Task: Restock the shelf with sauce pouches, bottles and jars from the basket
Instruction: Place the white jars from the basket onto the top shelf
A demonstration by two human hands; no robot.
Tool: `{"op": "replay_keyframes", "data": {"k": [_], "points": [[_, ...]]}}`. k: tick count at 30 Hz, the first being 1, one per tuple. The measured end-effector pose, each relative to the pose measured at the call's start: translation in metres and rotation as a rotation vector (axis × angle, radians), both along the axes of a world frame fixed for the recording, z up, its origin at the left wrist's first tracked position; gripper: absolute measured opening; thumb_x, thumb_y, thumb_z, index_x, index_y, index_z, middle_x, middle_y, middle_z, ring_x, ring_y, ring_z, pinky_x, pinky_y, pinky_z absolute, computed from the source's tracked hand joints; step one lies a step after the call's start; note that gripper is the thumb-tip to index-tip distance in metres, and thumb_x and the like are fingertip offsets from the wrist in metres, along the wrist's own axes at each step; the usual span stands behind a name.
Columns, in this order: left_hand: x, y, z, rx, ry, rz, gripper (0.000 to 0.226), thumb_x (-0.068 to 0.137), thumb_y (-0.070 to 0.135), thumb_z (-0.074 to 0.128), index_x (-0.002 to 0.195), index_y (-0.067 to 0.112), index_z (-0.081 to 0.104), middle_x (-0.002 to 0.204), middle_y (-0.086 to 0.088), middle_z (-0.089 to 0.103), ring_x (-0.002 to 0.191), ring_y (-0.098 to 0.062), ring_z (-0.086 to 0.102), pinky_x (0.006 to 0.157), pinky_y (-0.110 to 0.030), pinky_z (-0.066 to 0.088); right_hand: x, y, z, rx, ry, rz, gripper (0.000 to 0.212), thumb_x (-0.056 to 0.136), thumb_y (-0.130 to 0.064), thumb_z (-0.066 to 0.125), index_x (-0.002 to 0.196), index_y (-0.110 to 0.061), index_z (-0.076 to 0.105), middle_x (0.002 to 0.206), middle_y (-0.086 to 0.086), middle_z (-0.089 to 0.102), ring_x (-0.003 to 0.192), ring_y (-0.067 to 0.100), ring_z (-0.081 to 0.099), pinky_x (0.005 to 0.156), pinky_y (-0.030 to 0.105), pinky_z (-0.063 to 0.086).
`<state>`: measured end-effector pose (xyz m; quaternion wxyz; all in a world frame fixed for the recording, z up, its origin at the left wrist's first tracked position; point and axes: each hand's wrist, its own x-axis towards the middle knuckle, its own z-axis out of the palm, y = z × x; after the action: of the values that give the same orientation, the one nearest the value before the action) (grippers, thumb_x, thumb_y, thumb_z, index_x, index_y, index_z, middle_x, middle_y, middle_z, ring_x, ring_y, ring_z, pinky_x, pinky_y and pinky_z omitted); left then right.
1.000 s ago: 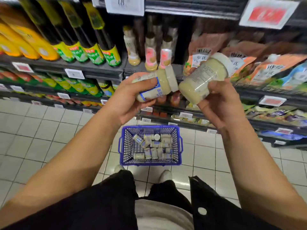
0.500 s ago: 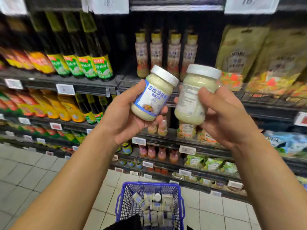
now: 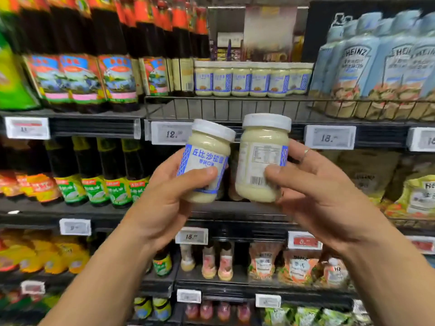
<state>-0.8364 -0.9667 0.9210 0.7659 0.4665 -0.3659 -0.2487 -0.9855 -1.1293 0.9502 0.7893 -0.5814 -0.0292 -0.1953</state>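
While both arms reach up toward the shelving, each hand carries one small jar of pale creamy sauce with a white lid. The left hand (image 3: 164, 203) wraps its fingers and thumb round the left jar (image 3: 207, 161), which tilts slightly to the right and shows its blue-and-white front label. The right hand (image 3: 317, 191) grips the right jar (image 3: 261, 158), which stands nearly upright with its back label and barcode turned toward the camera. The two jars sit just beside each other, their lids close to touching, in front of the edge of the wire shelf (image 3: 235, 109). Farther back on that shelf a row of matching jars (image 3: 251, 81) stands in line, with bare shelf between the row and the front rail. A price tag (image 3: 170, 132) reading 12 is clipped to the shelf edge just left of the held jars, and another price tag (image 3: 329, 137) reading 18 hangs to their right. Dark sauce bottles (image 3: 94, 74) fill the shelf to the left, and pale blue Heinz pouches (image 3: 381, 67) stand to the right. The lower shelves hold what look like more bottles and pouches, though blur hides their detail.
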Motion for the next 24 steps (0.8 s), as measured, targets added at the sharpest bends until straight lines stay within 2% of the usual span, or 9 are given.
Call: {"op": "replay_keyframes", "data": {"k": [2,3,6,9,11,13,15,19,24], "points": [[0.015,0.004,0.012,-0.005,-0.051,0.000,0.056,0.073,0.023,0.077,0.123,0.002,0.064,0.119,-0.028,0.066,0.102,-0.035,0.059,0.090,-0.048,0.045,0.011,0.010,0.011,-0.081,-0.011,-0.079,0.059,0.075,-0.009,0.072,0.131,-0.010,0.057,0.115,0.015,0.073,0.101,0.030,0.072,0.083,0.045,0.057],[0.023,0.006,0.018,-0.010,-0.073,-0.010,0.054,0.074,0.024,0.077,0.121,0.002,0.065,0.115,-0.029,0.066,0.098,-0.037,0.057,0.087,-0.051,0.041,0.017,0.015,0.015,-0.119,-0.009,-0.126,0.059,0.073,-0.011,0.075,0.129,-0.012,0.058,0.112,0.015,0.074,0.098,0.031,0.071,0.084,0.051,0.053],[0.047,0.016,0.039,-0.017,-0.161,-0.037,0.041,0.071,0.029,0.083,0.109,0.016,0.072,0.099,-0.018,0.069,0.084,-0.029,0.061,0.070,-0.039,0.050,0.034,0.027,0.023,-0.180,-0.009,-0.213,0.057,0.067,-0.015,0.084,0.120,-0.013,0.063,0.106,0.013,0.075,0.091,0.033,0.068,0.085,0.070,0.041],[0.067,0.020,0.062,-0.028,-0.230,-0.013,0.039,0.070,0.026,0.081,0.107,0.016,0.075,0.103,-0.014,0.073,0.088,-0.021,0.069,0.072,-0.028,0.058,0.043,0.030,0.034,-0.214,-0.020,-0.266,0.055,0.061,-0.018,0.094,0.111,-0.016,0.070,0.103,0.011,0.074,0.088,0.031,0.069,0.083,0.073,0.046],[0.081,0.017,0.080,-0.039,-0.270,0.008,0.037,0.069,0.018,0.082,0.105,0.014,0.077,0.102,-0.011,0.075,0.089,-0.019,0.072,0.072,-0.032,0.060,0.046,0.024,0.044,-0.234,-0.021,-0.312,0.058,0.058,-0.019,0.094,0.111,-0.017,0.070,0.104,0.011,0.074,0.092,0.029,0.072,0.082,0.069,0.054],[0.095,0.012,0.099,-0.041,-0.312,0.049,0.032,0.067,0.010,0.082,0.099,0.012,0.078,0.098,-0.009,0.077,0.088,-0.020,0.074,0.072,-0.034,0.060,0.044,0.013,0.055,-0.288,-0.014,-0.364,0.057,0.057,-0.022,0.094,0.109,-0.022,0.070,0.102,0.007,0.076,0.087,0.024,0.074,0.059,0.047,0.060],[0.109,0.006,0.121,-0.015,-0.369,0.108,0.029,0.067,0.012,0.082,0.096,0.013,0.080,0.099,-0.009,0.078,0.090,-0.022,0.075,0.074,-0.038,0.061,0.042,0.003,0.067,-0.334,-0.002,-0.381,0.060,0.058,-0.028,0.093,0.113,-0.022,0.068,0.099,0.005,0.076,0.078,0.020,0.074,0.046,0.028,0.050],[0.133,-0.021,0.163,0.129,-0.476,0.205,0.042,0.055,0.030,0.088,0.094,0.015,0.081,0.099,-0.008,0.078,0.094,-0.021,0.074,0.092,-0.044,0.059,0.042,-0.023,0.086,-0.388,-0.005,-0.401,0.057,0.059,-0.037,0.084,0.110,-0.019,0.067,0.089,0.003,0.076,0.070,0.019,0.073,0.040,0.024,0.045],[0.161,-0.077,0.197,0.292,-0.533,0.233,0.065,0.045,0.030,0.097,0.102,0.006,0.078,0.102,-0.012,0.078,0.099,-0.021,0.075,0.088,-0.038,0.061,0.052,-0.047,0.105,-0.500,-0.017,-0.419,0.067,0.054,-0.034,0.089,0.113,-0.014,0.064,0.080,0.000,0.075,0.060,0.014,0.069,0.035,0.021,0.041]]}}
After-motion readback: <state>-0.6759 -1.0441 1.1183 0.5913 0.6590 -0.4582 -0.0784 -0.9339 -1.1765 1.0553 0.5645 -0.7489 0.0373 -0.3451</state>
